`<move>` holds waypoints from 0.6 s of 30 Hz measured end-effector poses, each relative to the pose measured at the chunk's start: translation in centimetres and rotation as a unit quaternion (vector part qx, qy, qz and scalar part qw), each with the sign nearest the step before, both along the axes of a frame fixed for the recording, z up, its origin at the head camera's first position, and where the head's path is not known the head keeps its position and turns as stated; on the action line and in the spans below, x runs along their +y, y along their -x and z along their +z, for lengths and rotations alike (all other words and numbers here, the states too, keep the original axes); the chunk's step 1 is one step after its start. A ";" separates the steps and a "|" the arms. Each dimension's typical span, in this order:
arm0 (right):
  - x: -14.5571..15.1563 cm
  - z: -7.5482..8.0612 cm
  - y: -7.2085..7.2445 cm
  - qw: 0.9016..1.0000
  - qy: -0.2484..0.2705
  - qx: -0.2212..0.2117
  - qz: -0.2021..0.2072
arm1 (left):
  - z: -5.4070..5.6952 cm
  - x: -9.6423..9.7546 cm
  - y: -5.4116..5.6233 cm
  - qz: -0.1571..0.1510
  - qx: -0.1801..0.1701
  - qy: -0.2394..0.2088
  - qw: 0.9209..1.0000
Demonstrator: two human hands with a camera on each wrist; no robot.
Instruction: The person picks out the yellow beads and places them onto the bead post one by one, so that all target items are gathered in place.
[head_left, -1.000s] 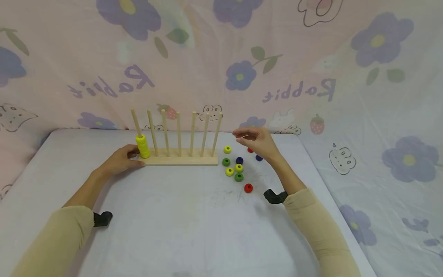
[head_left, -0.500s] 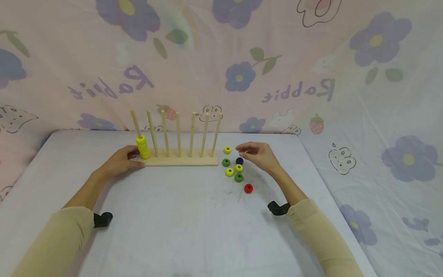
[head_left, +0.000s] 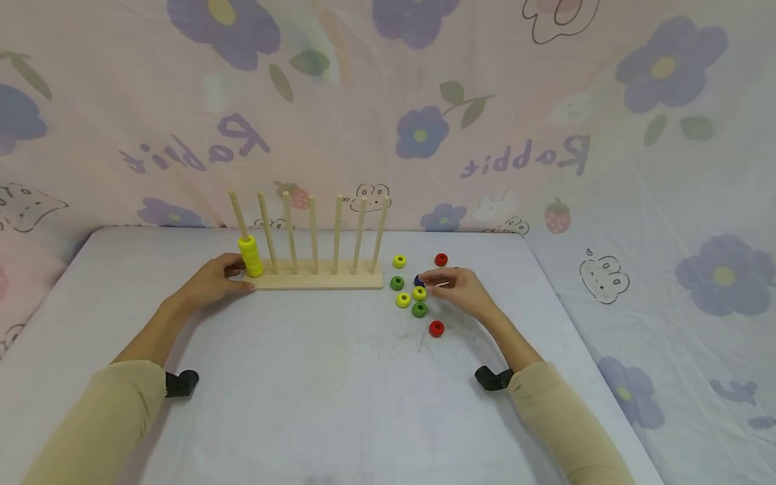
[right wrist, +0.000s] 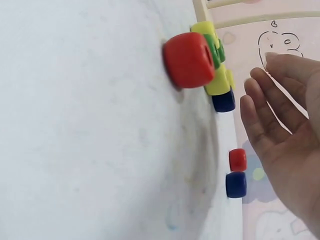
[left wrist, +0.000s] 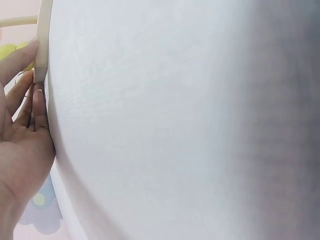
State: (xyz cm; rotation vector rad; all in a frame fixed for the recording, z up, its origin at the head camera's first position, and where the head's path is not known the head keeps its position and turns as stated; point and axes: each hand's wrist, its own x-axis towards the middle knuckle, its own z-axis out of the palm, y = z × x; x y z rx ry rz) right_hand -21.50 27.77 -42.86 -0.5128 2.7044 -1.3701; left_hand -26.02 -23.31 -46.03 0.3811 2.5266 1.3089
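A wooden peg stand [head_left: 316,283] with a row of upright pegs is on the table. Several yellow beads [head_left: 251,256] are stacked on its leftmost peg. My left hand [head_left: 212,283] grips the left end of the base, thumb at the front edge; the left wrist view shows the fingers against that end. To the right of the stand, my right hand [head_left: 459,291] hovers over loose beads with nothing between its fingers. Its fingertips overlap a dark blue bead [head_left: 418,280] in the head view, close to a yellow bead [head_left: 419,294]. In the right wrist view the fingers [right wrist: 270,107] are apart and loosely bent.
Around the right hand lie green beads [head_left: 419,310], more yellow beads [head_left: 403,300], a near red bead [head_left: 436,329] and a far red bead [head_left: 441,259]. Another blue bead [right wrist: 236,185] shows in the right wrist view. A patterned cloth [head_left: 364,101] hangs behind the white table [head_left: 291,391].
My right hand has come down and nearer, to over the blue bead, and the far red bead shows again from behind it. The left hand stays on the stand.
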 end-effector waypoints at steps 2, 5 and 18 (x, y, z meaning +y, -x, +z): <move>0.1 -0.3 -0.1 1.000 -0.002 -0.002 0.005 | -0.2 0.0 0.0 0.000 0.005 -0.002 1.000; 0.1 -0.7 -0.3 1.000 -0.004 -0.006 0.004 | -0.2 0.0 0.0 0.001 0.007 0.000 1.000; 0.3 -1.8 0.0 0.999 -0.022 -0.032 -0.027 | 0.0 0.1 -0.2 0.002 0.000 0.013 1.000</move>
